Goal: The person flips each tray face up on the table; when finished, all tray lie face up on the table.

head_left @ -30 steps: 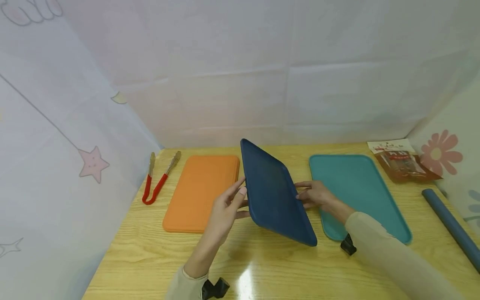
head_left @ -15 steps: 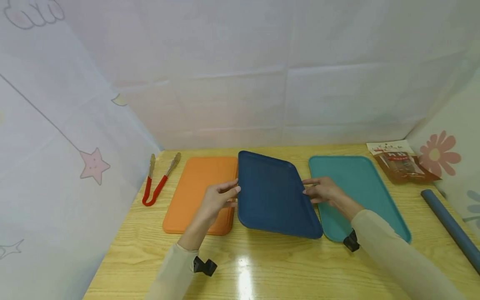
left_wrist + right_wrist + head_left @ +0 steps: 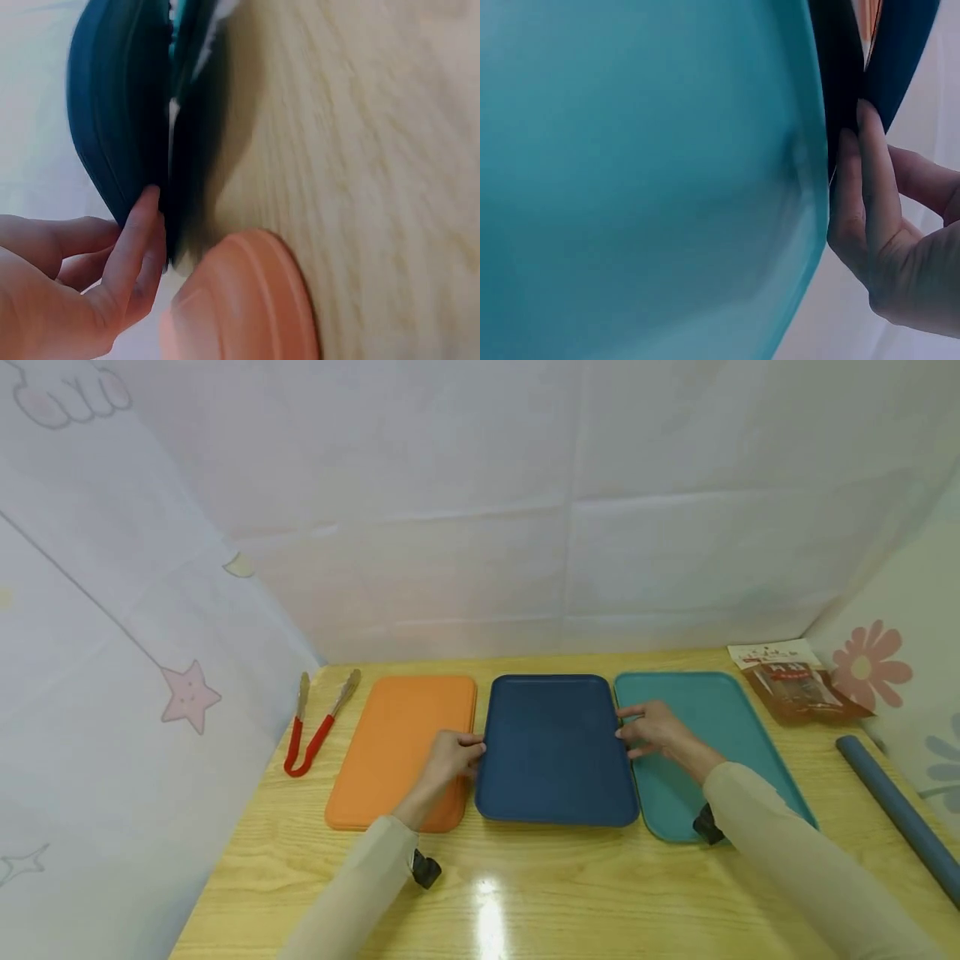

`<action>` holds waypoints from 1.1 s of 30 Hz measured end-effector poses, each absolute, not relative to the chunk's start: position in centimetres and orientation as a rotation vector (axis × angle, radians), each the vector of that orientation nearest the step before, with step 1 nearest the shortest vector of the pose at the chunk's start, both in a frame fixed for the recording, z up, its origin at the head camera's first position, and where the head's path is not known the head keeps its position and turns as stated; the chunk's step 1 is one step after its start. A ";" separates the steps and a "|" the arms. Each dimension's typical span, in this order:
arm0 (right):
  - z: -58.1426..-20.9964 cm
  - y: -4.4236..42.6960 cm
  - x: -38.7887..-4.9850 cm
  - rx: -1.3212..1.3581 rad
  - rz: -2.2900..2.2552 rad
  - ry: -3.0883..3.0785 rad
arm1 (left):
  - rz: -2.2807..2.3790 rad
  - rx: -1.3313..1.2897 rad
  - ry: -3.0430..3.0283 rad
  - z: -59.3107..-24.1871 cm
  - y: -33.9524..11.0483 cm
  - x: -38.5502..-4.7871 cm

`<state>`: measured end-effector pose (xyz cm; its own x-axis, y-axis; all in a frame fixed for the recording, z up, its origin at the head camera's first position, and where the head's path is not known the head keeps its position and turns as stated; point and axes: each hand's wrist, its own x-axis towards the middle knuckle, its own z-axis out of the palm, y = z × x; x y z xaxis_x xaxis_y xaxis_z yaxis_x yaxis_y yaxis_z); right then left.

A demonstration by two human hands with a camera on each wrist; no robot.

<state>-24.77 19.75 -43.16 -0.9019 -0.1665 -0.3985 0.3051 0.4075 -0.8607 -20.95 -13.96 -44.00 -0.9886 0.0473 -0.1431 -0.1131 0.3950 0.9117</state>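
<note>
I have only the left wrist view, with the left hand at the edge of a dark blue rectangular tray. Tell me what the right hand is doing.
Observer: The right hand pinches the opposite side edge of the dark blue rectangular tray.
Operator: Good. Report what lies at the far left of the light wood-grain table.
Observer: Metal tongs with red handles lie there, their two arms spread apart and the tips pointing away from the person.
Operator: Now give me the far right corner.
Observer: A shiny reddish-brown packet with a white top lies there.
</note>
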 end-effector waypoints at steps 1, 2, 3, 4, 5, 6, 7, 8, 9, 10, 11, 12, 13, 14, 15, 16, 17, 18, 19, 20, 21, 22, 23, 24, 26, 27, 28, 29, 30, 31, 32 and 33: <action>-43.2 19.7 -24.9 0.125 -1.495 2.253 | 1.638 -0.055 2.510 -44.3 -13.8 -21.1; -43.2 19.7 -25.0 0.130 -1.487 2.263 | 1.620 -0.046 2.530 -44.5 -13.6 -21.2; -43.3 19.7 -25.1 0.136 -1.483 2.266 | 1.607 -0.043 2.546 -44.6 -13.4 -21.3; -43.3 19.6 -25.1 0.148 -1.481 2.269 | 1.587 -0.031 2.570 -44.8 -13.3 -21.4; -43.4 19.6 -25.2 0.159 -1.480 2.269 | 1.571 -0.025 2.586 -45.0 -13.1 -21.5; -43.4 19.5 -25.2 0.166 -1.475 2.274 | 1.545 -0.016 2.610 -45.1 -13.0 -21.6; -43.4 19.4 -25.2 0.166 -1.464 2.282 | 1.514 0.006 2.634 -45.3 -12.9 -21.6; -43.4 19.3 -25.2 0.166 -1.447 2.293 | 1.461 0.020 2.677 -45.3 -12.8 -21.6; -43.3 19.1 -25.2 0.163 -1.427 2.302 | 1.418 0.042 2.714 -45.5 -12.7 -21.6; -43.2 19.0 -25.3 0.155 -1.403 2.314 | 1.374 0.069 2.756 -45.5 -12.6 -21.5; -43.0 18.9 -25.3 0.133 -1.369 2.330 | 1.328 0.086 2.791 -45.6 -12.5 -21.5; -42.9 18.7 -25.3 0.113 -1.335 2.344 | 1.287 0.107 2.828 -45.6 -12.4 -21.4; -42.7 18.5 -25.3 0.092 -1.300 2.355 | 1.254 0.124 2.853 -45.5 -12.3 -21.4; -42.5 18.3 -25.4 0.070 -1.270 2.364 | 1.215 0.135 2.878 -45.5 -12.1 -21.4; -42.4 18.2 -25.4 0.049 -1.243 2.372 | 1.182 0.163 2.906 -45.4 -12.1 -21.4; -42.3 18.0 -25.4 0.034 -1.216 2.384 | 1.148 0.174 2.917 -45.3 -11.9 -21.3; -42.2 17.9 -25.4 0.021 -1.190 2.398 | 1.115 0.180 2.921 -45.2 -11.8 -21.3; -42.2 17.7 -25.4 0.015 -1.167 2.411 | 1.086 0.189 2.928 -45.1 -11.7 -21.3; -42.2 17.6 -25.4 0.003 -1.142 2.428 | 1.060 0.188 2.928 -45.0 -11.6 -21.4; -42.2 17.6 -25.5 0.001 -1.121 2.444 | 1.036 0.188 2.929 -44.9 -11.5 -21.4; -42.3 17.5 -25.5 -0.004 -1.098 2.459 | 1.025 0.180 2.923 -44.9 -11.5 -21.5; -42.4 17.5 -25.5 -0.002 -1.083 2.472 | 1.016 0.161 2.910 -44.9 -11.4 -21.5; -42.5 17.4 -25.6 -0.007 -1.069 2.481 | 1.006 0.151 2.911 -45.0 -11.4 -21.6; -42.6 17.4 -25.6 -0.007 -1.058 2.489 | 0.995 0.143 2.913 -45.0 -11.4 -21.7; -42.7 17.3 -25.7 -0.015 -1.045 2.505 | 0.980 0.139 2.920 -44.9 -11.5 -21.8; -42.7 17.2 -25.7 -0.030 -1.034 2.520 | 0.972 0.146 2.931 -44.9 -11.5 -21.8; -42.7 17.1 -25.7 -0.041 -1.018 2.539 | 0.963 0.157 2.942 -44.8 -11.6 -21.8; -42.6 17.0 -25.6 -0.067 -0.992 2.562 | 0.956 0.168 2.948 -44.7 -11.7 -21.8; -42.6 16.9 -25.6 -0.089 -0.959 2.591 | 0.958 0.173 2.947 -44.6 -11.8 -21.8; -42.5 16.7 -25.5 -0.117 -0.922 2.622 | 0.961 0.181 2.953 -44.4 -11.9 -21.8; -42.4 16.5 -25.4 -0.138 -0.882 2.656 | 0.963 0.186 2.963 -44.3 -12.1 -21.8; -42.3 16.3 -25.2 -0.165 -0.836 2.692 | 0.965 0.186 2.973 -44.1 -12.4 -21.7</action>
<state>-25.24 16.34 -42.28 -0.9431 -0.2016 -0.2646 -0.0162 0.8223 -0.5689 -21.71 -12.39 -44.06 -0.9929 0.1161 0.0269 0.1098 0.8032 0.5856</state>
